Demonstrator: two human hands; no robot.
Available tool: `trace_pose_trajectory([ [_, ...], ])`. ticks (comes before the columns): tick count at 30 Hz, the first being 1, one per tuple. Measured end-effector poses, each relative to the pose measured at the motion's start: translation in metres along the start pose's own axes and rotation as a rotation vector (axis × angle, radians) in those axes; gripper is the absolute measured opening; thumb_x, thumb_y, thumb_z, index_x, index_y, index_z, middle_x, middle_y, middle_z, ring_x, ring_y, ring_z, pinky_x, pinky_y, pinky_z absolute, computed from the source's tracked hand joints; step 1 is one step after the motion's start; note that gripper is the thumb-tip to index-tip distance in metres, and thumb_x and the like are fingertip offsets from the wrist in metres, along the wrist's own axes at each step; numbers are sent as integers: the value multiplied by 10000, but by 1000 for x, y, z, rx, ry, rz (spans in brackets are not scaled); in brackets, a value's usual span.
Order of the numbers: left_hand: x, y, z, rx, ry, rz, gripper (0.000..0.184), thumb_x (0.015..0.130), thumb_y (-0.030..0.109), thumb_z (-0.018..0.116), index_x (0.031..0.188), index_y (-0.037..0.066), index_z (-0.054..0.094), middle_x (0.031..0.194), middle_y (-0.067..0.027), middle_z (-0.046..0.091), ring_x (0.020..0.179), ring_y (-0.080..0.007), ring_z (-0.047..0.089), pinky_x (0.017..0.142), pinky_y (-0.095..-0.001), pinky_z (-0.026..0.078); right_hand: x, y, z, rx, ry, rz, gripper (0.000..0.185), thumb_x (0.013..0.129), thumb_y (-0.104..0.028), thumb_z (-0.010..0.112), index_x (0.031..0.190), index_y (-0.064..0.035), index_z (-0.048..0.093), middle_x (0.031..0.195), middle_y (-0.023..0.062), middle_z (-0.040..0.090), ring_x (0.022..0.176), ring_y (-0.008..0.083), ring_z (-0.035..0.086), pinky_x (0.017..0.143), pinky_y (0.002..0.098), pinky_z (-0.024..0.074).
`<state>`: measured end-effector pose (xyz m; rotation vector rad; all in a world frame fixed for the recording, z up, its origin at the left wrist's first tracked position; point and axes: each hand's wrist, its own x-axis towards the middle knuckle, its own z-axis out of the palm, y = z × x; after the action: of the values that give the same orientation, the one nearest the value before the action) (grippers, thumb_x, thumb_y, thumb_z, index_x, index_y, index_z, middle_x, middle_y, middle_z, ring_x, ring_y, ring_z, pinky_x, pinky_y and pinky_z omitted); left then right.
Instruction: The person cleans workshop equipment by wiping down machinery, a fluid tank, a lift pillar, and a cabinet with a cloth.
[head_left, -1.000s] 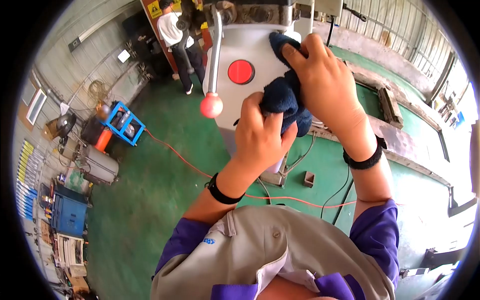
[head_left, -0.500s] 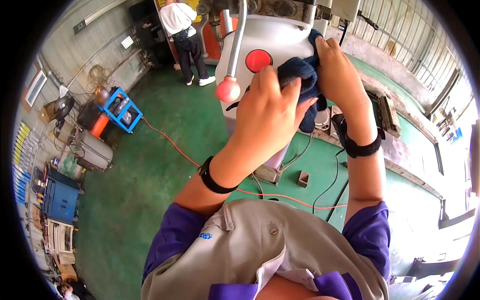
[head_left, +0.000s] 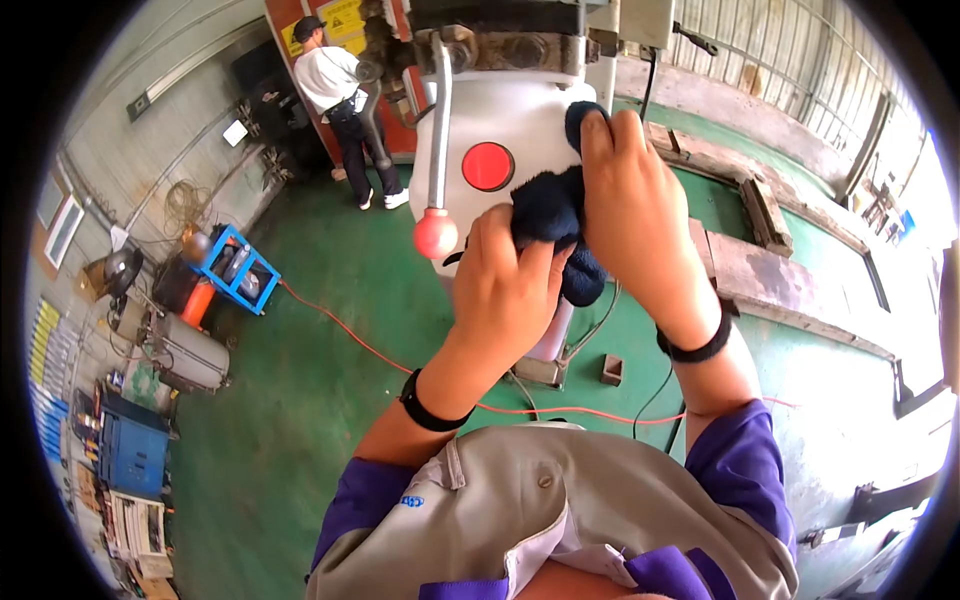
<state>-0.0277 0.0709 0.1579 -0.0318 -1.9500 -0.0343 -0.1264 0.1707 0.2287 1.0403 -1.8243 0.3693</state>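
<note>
Cloth (head_left: 548,210), dark blue and bunched, is what I have gripped in both hands at the white housing's (head_left: 535,115) right side; whether it touches there, I can't tell. My left hand (head_left: 502,285) pinches its near left part, fingertips partly buried; my right hand (head_left: 635,195) is closed on the far right, palm hidden. Left of them I count one red disc (head_left: 488,166) and one lever (head_left: 439,130) with one red knob (head_left: 435,233). The machine's top is cut off. One person (head_left: 328,80) stands far left, near yellow signs (head_left: 343,22) — lettering unreadable — and the shirt's (head_left: 480,480) blue mark (head_left: 412,501) is too small to read.
</note>
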Motion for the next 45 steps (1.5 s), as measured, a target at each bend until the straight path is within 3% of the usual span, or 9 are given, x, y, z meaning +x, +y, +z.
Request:
trace_pose_trajectory([
  [5,43,24,-26,232,-297,-57,305,812,268,683,1016,48,625,954,-144,502,828,-313,578,632,-385,511,17,39,21,184,-86,-129,226,737,-48,597,925,25,496,843,223,570,757,362,648,624,382,545],
  [11,56,28,5,339,-142,115,203,764,252,662,680,105,550,762,-53,429,658,-173,489,428,-254,388,51,77,60,361,-279,-82,253,770,-85,563,994,27,535,892,297,613,878,447,613,757,470,508],
  [19,54,33,4,191,-210,3,279,821,277,676,977,46,657,885,-121,449,805,-271,531,569,-335,500,67,100,69,629,-424,-40,331,730,-49,543,1054,19,571,1043,285,617,1004,439,580,837,467,478],
  [22,44,26,5,101,-126,16,273,813,257,684,976,39,660,878,-124,440,810,-285,527,601,-347,493,58,85,61,420,-352,-80,291,738,-36,551,1025,12,569,979,273,620,975,440,589,816,473,485],
  [23,41,22,9,99,-30,65,192,784,239,673,788,60,605,840,-106,453,762,-247,508,513,-307,454,52,80,53,314,-334,-90,222,747,-35,570,963,16,559,934,246,606,912,429,609,781,473,503],
  [28,16,11,9,7,64,20,146,760,194,680,807,75,609,918,-139,471,805,-311,512,601,-392,429,25,36,-1,8,-152,-190,164,734,-47,609,887,-36,550,889,135,571,781,322,647,637,393,543],
  [33,-5,-9,-5,5,1,-37,314,746,88,715,1049,76,634,1012,-173,518,884,-363,538,732,-446,459,17,-3,-19,5,-43,-169,274,709,-19,585,967,-108,605,895,65,528,768,268,613,580,369,501],
  [41,-34,-29,-16,186,-27,-46,449,673,28,667,1110,133,667,1313,-203,449,1010,-413,492,826,-481,459,-27,-30,28,216,386,-46,322,666,-81,603,966,-161,691,914,69,492,827,241,488,685,322,397],
  [45,-69,-38,6,-11,19,-6,425,725,-3,661,1136,81,595,1149,-176,427,989,-393,455,843,-490,402,-64,-41,47,266,421,42,384,600,-100,622,967,-183,699,937,59,458,898,225,443,789,344,328],
])
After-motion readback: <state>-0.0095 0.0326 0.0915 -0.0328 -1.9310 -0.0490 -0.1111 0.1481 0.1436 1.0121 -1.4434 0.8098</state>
